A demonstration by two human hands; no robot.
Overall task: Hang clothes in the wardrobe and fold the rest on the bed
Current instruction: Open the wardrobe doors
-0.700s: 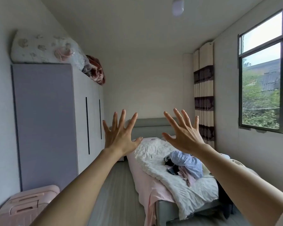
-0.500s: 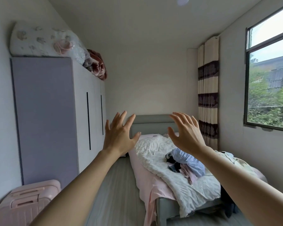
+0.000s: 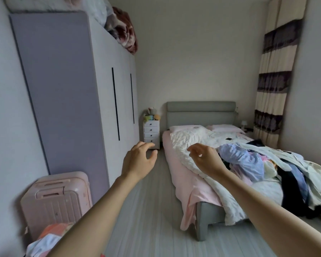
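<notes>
Both hands hang empty, left hand [image 3: 139, 160] and right hand [image 3: 205, 157] loosely curled, reaching toward the clothes [image 3: 252, 162] heaped at the bed's [image 3: 209, 214] right edge; wardrobe [image 3: 63, 89] closed.

You have nothing to read here: no text, label, brand, number or sign can be made out on anything in view.
</notes>
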